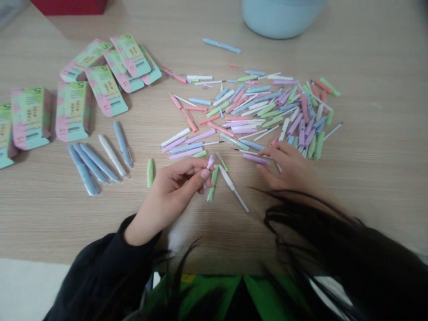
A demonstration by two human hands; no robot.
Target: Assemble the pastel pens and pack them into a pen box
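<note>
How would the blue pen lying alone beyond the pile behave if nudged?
The blue pen would probably roll, looking slim and rounded on a flat table. It seems stiff, lying straight, and likely light, given its thin body.

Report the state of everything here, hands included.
Left hand: pinching a small light-purple plastic piece.
Right hand: fingertips at a slim purple plastic tube.
Slim blue plastic pens: lying loose.
Pastel plastic tubes: loosely heaped.
Pink-and-green cardboard boxes: some overlapping.
Blue rounded container: standing.

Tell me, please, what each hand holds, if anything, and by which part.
The left hand pinches a small purple piece below its exposed upper end. Whether the right hand grips the purple tube beside it cannot be told.
</note>
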